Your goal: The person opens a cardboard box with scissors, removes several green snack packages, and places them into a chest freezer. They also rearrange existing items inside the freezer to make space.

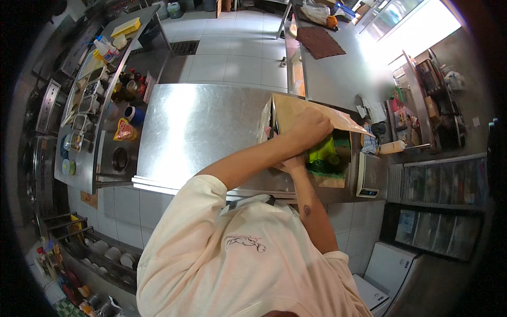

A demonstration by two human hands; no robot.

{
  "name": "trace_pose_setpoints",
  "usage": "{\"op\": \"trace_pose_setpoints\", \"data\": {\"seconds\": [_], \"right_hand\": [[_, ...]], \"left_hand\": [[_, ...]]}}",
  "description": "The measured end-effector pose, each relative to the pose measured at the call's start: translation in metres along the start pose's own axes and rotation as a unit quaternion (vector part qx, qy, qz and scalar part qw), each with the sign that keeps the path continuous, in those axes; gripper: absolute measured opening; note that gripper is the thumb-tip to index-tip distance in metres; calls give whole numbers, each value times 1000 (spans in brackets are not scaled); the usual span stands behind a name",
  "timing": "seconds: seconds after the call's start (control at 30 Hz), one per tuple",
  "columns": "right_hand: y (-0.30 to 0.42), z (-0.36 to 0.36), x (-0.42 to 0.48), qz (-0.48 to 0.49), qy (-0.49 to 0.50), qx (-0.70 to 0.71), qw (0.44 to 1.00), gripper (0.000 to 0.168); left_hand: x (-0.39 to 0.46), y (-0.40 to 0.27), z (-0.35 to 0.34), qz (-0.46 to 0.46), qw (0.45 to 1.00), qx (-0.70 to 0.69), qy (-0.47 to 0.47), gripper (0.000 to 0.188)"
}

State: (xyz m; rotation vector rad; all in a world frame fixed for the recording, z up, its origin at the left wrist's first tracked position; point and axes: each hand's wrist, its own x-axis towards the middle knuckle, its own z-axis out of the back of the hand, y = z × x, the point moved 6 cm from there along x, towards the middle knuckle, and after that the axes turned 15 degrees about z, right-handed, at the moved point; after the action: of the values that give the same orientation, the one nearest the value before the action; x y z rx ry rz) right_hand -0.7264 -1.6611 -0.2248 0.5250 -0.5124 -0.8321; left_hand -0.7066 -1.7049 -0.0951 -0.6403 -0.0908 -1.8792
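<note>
On the steel worktable (pixel 222 119) before me stands a cardboard box (pixel 301 101), its broad brown flap raised at the far side. Bright yellow-green material (pixel 324 152) and darker green show inside the opening. My left hand (pixel 315 125) is curled against the flap at the box's near edge; what its fingers hold is hidden. Below it, my right hand (pixel 295 161) is at the near left edge of the opening, its fingers largely covered by my left forearm and hand. Whether it grips anything cannot be seen.
Right of the box sits a digital scale (pixel 368 174), with a pale squeeze bottle (pixel 392 147) beyond. A second steel counter (pixel 332 75) bears a brown cloth (pixel 320 41). The left counter (pixel 83 168) holds several containers. A fridge with glass doors (pixel 443 182) stands at right.
</note>
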Motion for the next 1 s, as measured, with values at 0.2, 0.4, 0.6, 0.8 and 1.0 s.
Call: {"op": "trace_pose_setpoints", "data": {"seconds": [0.2,0.4,0.6,0.8,1.0], "right_hand": [[33,6,26,-113,-24,-13,993,55],[37,34,14,-292,-28,342,893,58],[73,104,-40,-263,153,332,893,58],[50,153,-155,-265,128,381,876,46],[12,193,-223,-332,2,380,863,41]], "left_hand": [[6,19,18,19,996,-43,71,10],[45,38,51,21,992,6,124,14],[114,100,42,-29,991,14,127,21],[174,172,37,47,977,115,170,41],[178,241,30,207,929,263,155,59]]}}
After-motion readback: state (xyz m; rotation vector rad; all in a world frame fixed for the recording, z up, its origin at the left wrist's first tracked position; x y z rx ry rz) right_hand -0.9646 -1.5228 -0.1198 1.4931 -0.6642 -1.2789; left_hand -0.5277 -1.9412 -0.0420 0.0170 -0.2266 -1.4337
